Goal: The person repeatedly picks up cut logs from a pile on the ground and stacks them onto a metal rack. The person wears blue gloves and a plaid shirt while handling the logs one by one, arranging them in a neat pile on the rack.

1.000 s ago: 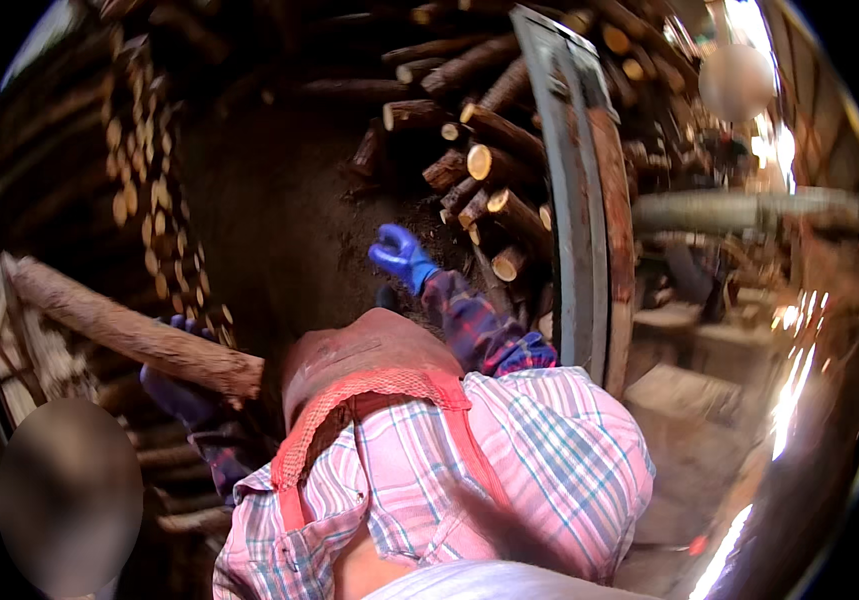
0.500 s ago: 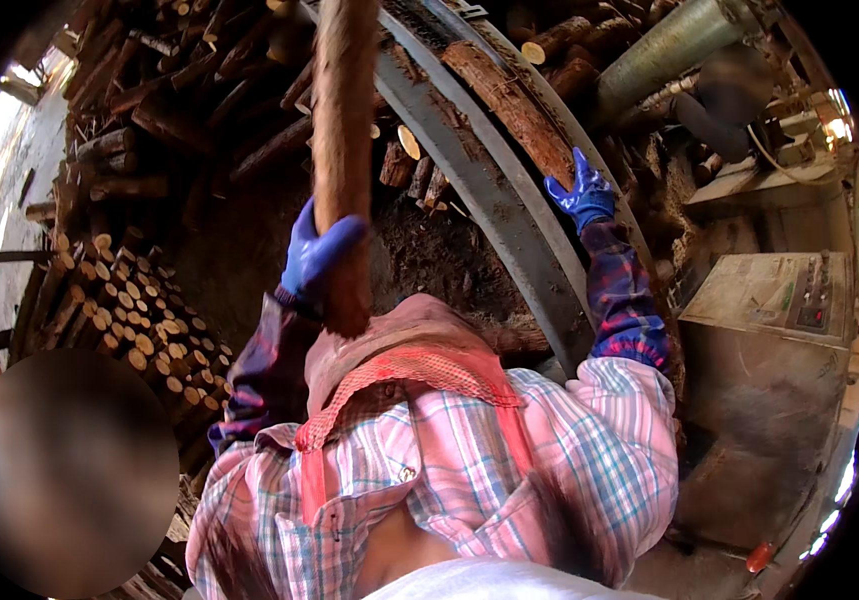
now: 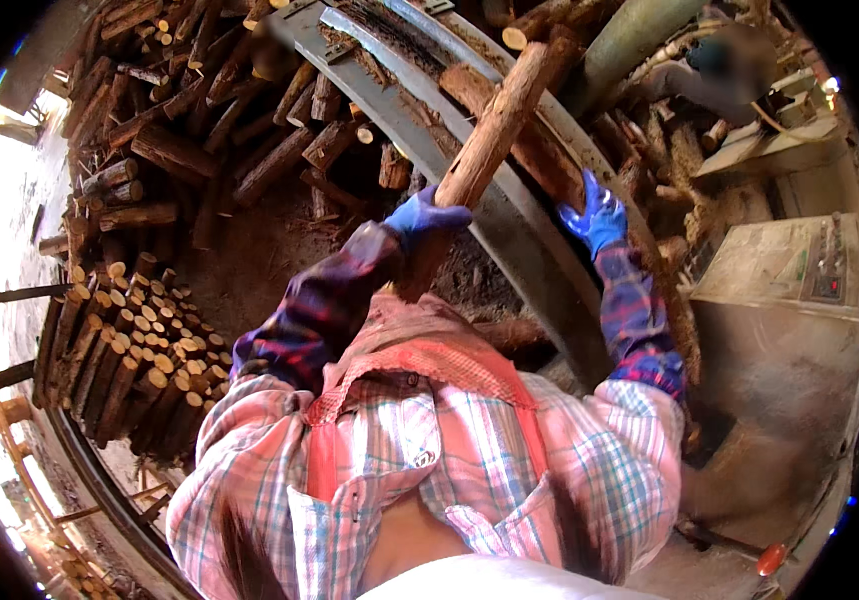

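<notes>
My left hand [image 3: 429,216], in a blue glove, is closed round a peeled-looking brown log [image 3: 494,130]. This log slants up to the right, its far end crossing above a metal trough [image 3: 519,225]. A second log [image 3: 546,160] lies in the trough, partly hidden under the held one. At the near end of that second log is my right hand [image 3: 597,212], also gloved in blue, with thumb and fingers apart. It touches or nearly touches the log's end; the exact contact is hard to see.
Neatly stacked cut logs [image 3: 154,345] stand at the left, with loose logs [image 3: 174,150] heaped behind. A metal cylinder [image 3: 639,45] lies beyond the trough. At the right stands a dusty machine cabinet [image 3: 759,260] with a control panel. A red knob [image 3: 771,559] sits lower right.
My left hand has moved right, and its log has swung from nearly straight ahead to a slant across the trough. My right hand stays near the end of the lying log.
</notes>
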`<state>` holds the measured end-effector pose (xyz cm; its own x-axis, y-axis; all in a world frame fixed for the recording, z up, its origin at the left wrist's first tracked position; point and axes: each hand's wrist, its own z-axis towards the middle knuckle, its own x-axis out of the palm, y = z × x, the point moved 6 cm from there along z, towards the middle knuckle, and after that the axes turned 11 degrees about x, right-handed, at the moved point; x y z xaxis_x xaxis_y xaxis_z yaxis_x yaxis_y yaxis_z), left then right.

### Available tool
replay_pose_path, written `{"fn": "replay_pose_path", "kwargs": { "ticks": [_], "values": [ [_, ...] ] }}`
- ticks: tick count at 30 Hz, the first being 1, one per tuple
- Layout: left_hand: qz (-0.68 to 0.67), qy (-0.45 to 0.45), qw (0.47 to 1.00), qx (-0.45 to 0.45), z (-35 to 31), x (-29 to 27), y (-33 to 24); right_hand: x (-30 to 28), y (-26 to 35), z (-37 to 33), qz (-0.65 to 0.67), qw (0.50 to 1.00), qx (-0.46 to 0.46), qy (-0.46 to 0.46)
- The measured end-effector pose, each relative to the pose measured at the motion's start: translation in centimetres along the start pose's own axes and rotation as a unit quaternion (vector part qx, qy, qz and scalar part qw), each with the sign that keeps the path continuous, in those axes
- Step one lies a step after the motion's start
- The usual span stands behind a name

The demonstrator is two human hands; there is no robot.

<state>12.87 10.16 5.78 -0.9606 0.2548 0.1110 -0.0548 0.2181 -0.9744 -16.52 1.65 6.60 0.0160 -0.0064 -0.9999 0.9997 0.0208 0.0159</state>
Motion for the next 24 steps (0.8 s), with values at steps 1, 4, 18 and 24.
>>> {"fn": "replay_pose_path", "kwargs": {
  "ticks": [1,4,18,24],
  "values": [
    [0.013,0.021,1.000,0.002,-0.1,0.0,1.3,-1.4,1.2,-1.1,0.001,0.995,-0.019,-0.096],
    [-0.095,0.007,0.994,0.046,-1.4,-0.6,1.1,-3.1,6.2,-4.9,0.314,0.938,-0.081,-0.118],
    [-0.262,-0.282,0.867,0.317,-4.6,-10.9,-10.5,-6.6,27.0,-10.5,0.738,0.476,-0.185,0.441],
    [-0.020,-0.300,0.861,0.411,-7.4,-11.7,-15.8,-9.5,28.2,0.0,0.642,0.710,-0.241,0.159]
  ]
}}
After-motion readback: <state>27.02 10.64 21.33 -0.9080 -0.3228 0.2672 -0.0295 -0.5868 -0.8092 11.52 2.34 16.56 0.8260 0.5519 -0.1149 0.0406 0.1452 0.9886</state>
